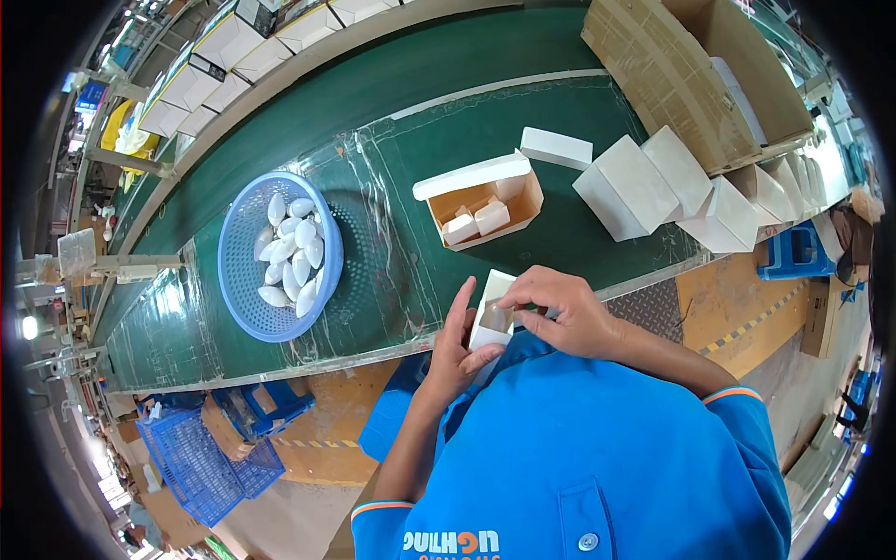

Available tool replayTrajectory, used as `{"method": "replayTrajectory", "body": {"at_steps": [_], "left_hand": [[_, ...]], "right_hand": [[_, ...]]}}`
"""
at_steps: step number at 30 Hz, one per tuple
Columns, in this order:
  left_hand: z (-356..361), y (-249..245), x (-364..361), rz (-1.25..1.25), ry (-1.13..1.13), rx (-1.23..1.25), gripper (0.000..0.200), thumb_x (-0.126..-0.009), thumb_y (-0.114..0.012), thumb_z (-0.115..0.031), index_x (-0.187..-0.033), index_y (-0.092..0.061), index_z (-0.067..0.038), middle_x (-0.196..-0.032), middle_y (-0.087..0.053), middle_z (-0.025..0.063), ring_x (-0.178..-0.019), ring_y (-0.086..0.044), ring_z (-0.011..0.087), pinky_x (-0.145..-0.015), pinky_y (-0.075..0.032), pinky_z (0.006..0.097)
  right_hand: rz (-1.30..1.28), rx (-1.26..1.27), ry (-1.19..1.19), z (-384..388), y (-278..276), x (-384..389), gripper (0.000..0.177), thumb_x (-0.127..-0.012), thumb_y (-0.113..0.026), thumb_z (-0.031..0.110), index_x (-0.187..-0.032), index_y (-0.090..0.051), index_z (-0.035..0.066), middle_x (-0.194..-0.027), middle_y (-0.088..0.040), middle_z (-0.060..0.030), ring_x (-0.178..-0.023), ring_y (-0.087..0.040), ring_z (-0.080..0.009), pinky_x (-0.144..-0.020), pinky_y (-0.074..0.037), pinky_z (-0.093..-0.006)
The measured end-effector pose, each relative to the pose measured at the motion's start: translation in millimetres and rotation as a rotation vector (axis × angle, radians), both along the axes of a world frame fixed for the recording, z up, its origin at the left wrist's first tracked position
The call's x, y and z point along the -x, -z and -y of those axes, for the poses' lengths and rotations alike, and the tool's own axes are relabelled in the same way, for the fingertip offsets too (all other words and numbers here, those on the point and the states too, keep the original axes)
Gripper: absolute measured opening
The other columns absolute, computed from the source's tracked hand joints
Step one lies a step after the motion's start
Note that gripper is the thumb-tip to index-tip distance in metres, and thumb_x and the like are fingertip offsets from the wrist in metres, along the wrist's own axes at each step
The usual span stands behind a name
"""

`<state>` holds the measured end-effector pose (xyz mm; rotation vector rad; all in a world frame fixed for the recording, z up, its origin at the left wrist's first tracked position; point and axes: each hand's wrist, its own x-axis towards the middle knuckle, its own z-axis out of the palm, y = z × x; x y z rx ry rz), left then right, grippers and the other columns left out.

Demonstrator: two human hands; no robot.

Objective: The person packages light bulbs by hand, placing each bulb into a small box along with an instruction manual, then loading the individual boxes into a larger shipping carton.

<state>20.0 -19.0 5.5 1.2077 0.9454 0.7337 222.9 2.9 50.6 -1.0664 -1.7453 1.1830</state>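
Observation:
My left hand (457, 350) is wrapped around a small open white box (492, 338), held close to my body at the table's front edge. My right hand (566, 312) has its thumb and fingers drawn together at the box's opening; what they pinch there, if anything, is hidden. Something greyish shows inside the box. Beyond my hands stands an open carton (487, 245) with a white lid flap, holding a few small white boxes (492, 217). To the left, a blue plastic basket (231, 257) contains several white candle-shaped bulbs (301, 271).
Several white boxes (625, 189) lean in a row along the right side of the green table (392, 280). A flat white box (556, 147) lies behind the carton. At the back right stands a large brown cardboard box (667, 79). Blue crates (201, 457) sit on the floor below left.

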Motion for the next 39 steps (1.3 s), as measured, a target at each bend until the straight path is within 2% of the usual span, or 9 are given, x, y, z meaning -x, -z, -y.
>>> {"method": "replayTrajectory", "body": {"at_steps": [3,5,9,13,18,20,23,29,39], "left_hand": [[3.8,7.0,2.1,0.021,0.008,-0.024,0.101,-0.072,-0.074,-0.04,-0.144,-0.011,-0.01,-0.096,-0.059,0.012,-0.086,-0.057,0.0192,-0.073,-0.045,0.0291],[6.0,7.2,0.6,0.03,0.016,-0.012,0.102,-0.071,-0.075,-0.04,-0.144,-0.01,-0.01,-0.095,-0.059,0.012,-0.085,-0.057,0.0191,-0.073,-0.045,0.0289],[7.0,8.2,-1.1,-0.005,0.067,0.007,0.103,-0.07,-0.076,-0.037,-0.144,-0.01,-0.01,-0.091,-0.06,0.0127,-0.084,-0.058,0.0192,-0.073,-0.045,0.0292],[6.5,7.5,-5.5,-0.07,0.216,-0.114,0.104,-0.07,-0.077,-0.031,-0.144,-0.008,-0.009,-0.093,-0.061,0.0158,-0.082,-0.059,0.0214,-0.073,-0.045,0.0307],[5.5,37.5,-8.1,-0.029,0.255,0.161,0.103,-0.07,-0.075,-0.025,-0.143,-0.005,-0.005,-0.1,-0.061,0.018,-0.09,-0.061,0.0224,-0.074,-0.049,0.0304],[-16.4,116.0,32.4,0.069,0.468,-0.117,0.096,-0.07,-0.073,-0.017,-0.143,-0.011,-0.005,-0.093,-0.063,0.0224,-0.084,-0.065,0.0344,-0.074,-0.05,0.039],[-20.0,61.2,-4.2,-0.22,0.5,-0.134,0.081,-0.071,-0.071,-0.019,-0.136,-0.024,-0.004,-0.097,-0.062,0.0199,-0.09,-0.062,0.032,-0.08,-0.047,0.0378],[-27.0,44.1,-23.3,-0.354,0.56,-0.168,0.056,-0.075,-0.067,-0.023,-0.123,-0.05,-0.001,-0.106,-0.061,0.015,-0.101,-0.058,0.0271,-0.092,-0.04,0.0353],[-39.7,38.9,-28.9,-0.481,0.612,-0.199,0.058,-0.074,-0.068,-0.022,-0.125,-0.048,-0.002,-0.105,-0.061,0.0159,-0.099,-0.058,0.0284,-0.09,-0.041,0.0361]], "right_hand": [[0.102,-0.144,-0.013,0.1,-7.1,0.5,0.018,-0.075,-0.063,0.002,-0.093,-0.061,0.001,-0.086,-0.059,-0.0093,-0.079,-0.06,-0.0215,-0.064,-0.049,-0.0303],[0.07,0.215,-0.021,1.0,-11.5,-0.2,0.02,-0.074,-0.064,0.004,-0.094,-0.062,0.002,-0.084,-0.06,-0.0105,-0.076,-0.06,-0.025,-0.066,-0.05,-0.0338],[0.15,0.161,-0.096,0.1,-3.1,-4.8,0.019,-0.074,-0.066,0.006,-0.092,-0.063,0.002,-0.085,-0.061,-0.0093,-0.072,-0.061,-0.0216,-0.064,-0.05,-0.029],[0.362,0.184,-0.427,-5.3,11.5,-13.0,0.025,-0.068,-0.068,0.019,-0.09,-0.065,0.006,-0.078,-0.062,-0.0118,-0.069,-0.061,-0.0261,-0.06,-0.048,-0.0345],[0.311,0.154,-0.458,7.5,13.3,-11.3,0.039,-0.075,-0.062,0.045,-0.077,-0.065,0.006,-0.069,-0.063,-0.0164,-0.064,-0.061,-0.0338,-0.055,-0.047,-0.0425],[0.344,0.144,-0.38,14.7,50.2,-2.6,0.031,-0.065,-0.069,0.033,-0.073,-0.064,0.003,-0.061,-0.061,-0.0162,-0.061,-0.061,-0.0318,-0.052,-0.046,-0.0415],[0.245,0.255,-0.309,13.8,58.7,-9.4,0.023,-0.061,-0.067,0.021,-0.072,-0.063,0.001,-0.061,-0.06,-0.0154,-0.058,-0.06,-0.0293,-0.051,-0.044,-0.0413],[0.071,0.343,-0.228,26.8,62.5,-20.5,0.018,-0.063,-0.065,0.014,-0.069,-0.062,-0.002,-0.061,-0.059,-0.0175,-0.054,-0.057,-0.0258,-0.05,-0.041,-0.0404],[0.016,0.358,-0.13,26.7,73.3,-24.2,0.024,-0.076,-0.06,0.018,-0.072,-0.059,-0.005,-0.059,-0.058,-0.0161,-0.053,-0.056,-0.0209,-0.05,-0.042,-0.0365]]}}
